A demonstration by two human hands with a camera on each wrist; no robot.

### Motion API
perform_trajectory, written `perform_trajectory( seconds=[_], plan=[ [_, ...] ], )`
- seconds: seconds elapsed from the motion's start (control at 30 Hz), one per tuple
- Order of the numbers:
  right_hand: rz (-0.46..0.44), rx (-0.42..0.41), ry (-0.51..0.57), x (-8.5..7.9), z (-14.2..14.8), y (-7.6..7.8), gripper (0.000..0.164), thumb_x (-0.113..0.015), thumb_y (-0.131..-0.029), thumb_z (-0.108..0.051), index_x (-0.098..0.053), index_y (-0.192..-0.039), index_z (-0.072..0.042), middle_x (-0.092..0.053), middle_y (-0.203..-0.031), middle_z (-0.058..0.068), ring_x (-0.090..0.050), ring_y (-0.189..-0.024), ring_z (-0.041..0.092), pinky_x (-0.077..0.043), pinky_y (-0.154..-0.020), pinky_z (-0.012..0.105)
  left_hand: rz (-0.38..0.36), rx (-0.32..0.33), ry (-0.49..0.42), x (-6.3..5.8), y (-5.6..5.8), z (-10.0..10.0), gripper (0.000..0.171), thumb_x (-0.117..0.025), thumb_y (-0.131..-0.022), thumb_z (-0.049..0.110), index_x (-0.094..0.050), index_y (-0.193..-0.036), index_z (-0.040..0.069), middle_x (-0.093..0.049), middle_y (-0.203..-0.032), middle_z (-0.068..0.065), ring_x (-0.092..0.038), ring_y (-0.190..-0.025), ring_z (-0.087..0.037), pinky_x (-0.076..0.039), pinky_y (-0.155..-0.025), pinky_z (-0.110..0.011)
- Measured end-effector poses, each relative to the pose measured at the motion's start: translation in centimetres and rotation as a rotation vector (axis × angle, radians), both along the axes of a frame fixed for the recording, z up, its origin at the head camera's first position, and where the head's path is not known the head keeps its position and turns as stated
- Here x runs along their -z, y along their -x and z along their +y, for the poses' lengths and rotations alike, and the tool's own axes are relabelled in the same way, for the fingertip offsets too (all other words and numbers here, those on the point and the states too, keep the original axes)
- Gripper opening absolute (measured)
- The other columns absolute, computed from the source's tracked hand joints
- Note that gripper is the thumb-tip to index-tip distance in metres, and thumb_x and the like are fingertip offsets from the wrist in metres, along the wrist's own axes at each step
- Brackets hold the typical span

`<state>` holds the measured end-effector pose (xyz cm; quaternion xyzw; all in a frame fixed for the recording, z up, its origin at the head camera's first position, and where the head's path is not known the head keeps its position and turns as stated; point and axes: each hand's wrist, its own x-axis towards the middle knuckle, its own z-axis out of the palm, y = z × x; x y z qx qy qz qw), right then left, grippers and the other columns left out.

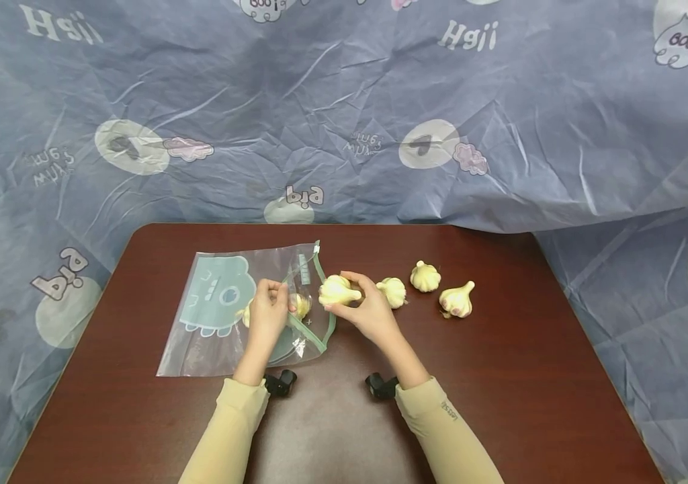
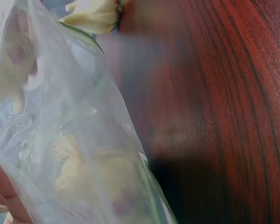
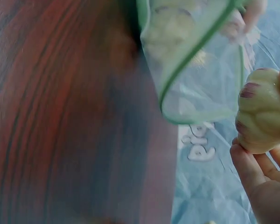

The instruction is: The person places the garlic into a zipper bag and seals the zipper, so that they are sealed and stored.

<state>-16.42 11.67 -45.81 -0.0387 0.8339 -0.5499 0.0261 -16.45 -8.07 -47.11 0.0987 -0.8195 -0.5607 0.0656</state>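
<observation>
A clear zip bag (image 1: 177,356) with a blue-green cartoon print lies left of centre on the table, its green-edged mouth held apart and facing right. My left hand (image 1: 268,314) pinches the bag near that mouth. Inside, garlic bulbs (image 1: 302,306) show through the plastic, blurred in the left wrist view (image 2: 116,182). With thumb and fingertips, my right hand (image 1: 373,314) holds a garlic bulb (image 1: 336,291) right at the opening, its stem pointing right toward the palm. In the right wrist view that bulb (image 3: 261,112) shows purple patches, beside the bag's green rim (image 3: 196,51).
Right of my right hand, three more garlic bulbs lie on the dark red-brown table (image 1: 501,376): a near one (image 1: 392,293), one behind (image 1: 425,276) and one farther right (image 1: 457,300). A printed blue-grey cloth (image 1: 344,181) hangs behind the table's back edge.
</observation>
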Motion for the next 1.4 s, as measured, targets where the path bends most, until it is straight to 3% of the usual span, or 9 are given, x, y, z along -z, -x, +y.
perform_trajectory(
  seconds=[0.2,0.47,0.7,1.03,1.23,1.4],
  plan=[
    [0.057,-0.058,-0.090,1.1,-1.8,0.3,0.071,-0.088,-0.073,-0.025,-0.057,-0.135,-0.011,-0.062,-0.131,0.009,-0.061,-0.117,0.024,-0.051,-0.094,0.044,0.002,-0.003,0.003,0.0,0.0,0.0,0.017,-0.052,-0.101,0.018,-0.055,-0.104,0.002,-0.064,-0.070,-0.006,-0.054,-0.053,-0.008,-0.040,-0.048,-0.022],
    [0.028,-0.109,-0.157,2.9,-2.6,0.3,0.070,-0.086,-0.076,-0.028,-0.057,-0.136,-0.011,-0.061,-0.134,0.009,-0.060,-0.121,0.025,-0.052,-0.095,0.043,-0.005,0.003,0.012,0.0,0.0,-0.1,0.018,-0.052,-0.102,0.019,-0.055,-0.105,0.002,-0.062,-0.070,-0.005,-0.054,-0.055,-0.009,-0.041,-0.050,-0.021],
    [0.003,-0.169,-0.241,3.6,-2.9,0.7,0.067,-0.083,-0.080,-0.029,-0.056,-0.138,-0.011,-0.060,-0.137,0.010,-0.061,-0.118,0.029,-0.053,-0.093,0.043,0.003,-0.001,0.025,0.1,0.0,0.1,0.018,-0.052,-0.101,0.018,-0.055,-0.106,0.000,-0.064,-0.083,-0.012,-0.060,-0.062,-0.011,-0.043,-0.053,-0.021],
    [0.061,-0.306,-0.366,4.0,-4.5,1.8,0.057,-0.077,-0.083,-0.010,-0.057,-0.136,-0.007,-0.065,-0.130,0.011,-0.065,-0.096,0.021,-0.052,-0.078,0.031,-0.005,0.030,-0.013,-0.1,0.0,0.3,0.016,-0.051,-0.102,0.018,-0.053,-0.105,0.002,-0.063,-0.074,-0.005,-0.056,-0.057,-0.006,-0.041,-0.051,-0.019],
    [0.086,-0.369,-0.450,3.7,-5.5,2.8,0.049,-0.073,-0.084,-0.006,-0.060,-0.131,-0.007,-0.069,-0.105,0.008,-0.055,-0.075,0.013,-0.045,-0.065,0.024,-0.009,0.046,-0.016,-0.2,-0.1,0.3,0.018,-0.050,-0.103,0.019,-0.053,-0.107,0.002,-0.063,-0.072,-0.006,-0.056,-0.055,-0.007,-0.042,-0.048,-0.020],
    [0.083,-0.406,-0.476,3.8,-6.2,3.4,0.020,-0.069,-0.088,-0.008,-0.063,-0.106,-0.008,-0.055,-0.079,0.001,-0.046,-0.064,0.010,-0.037,-0.059,0.021,-0.024,0.055,-0.023,-0.2,-0.2,0.3,0.020,-0.051,-0.103,0.020,-0.053,-0.109,0.001,-0.061,-0.073,-0.005,-0.057,-0.055,-0.009,-0.044,-0.046,-0.020]
  ],
)
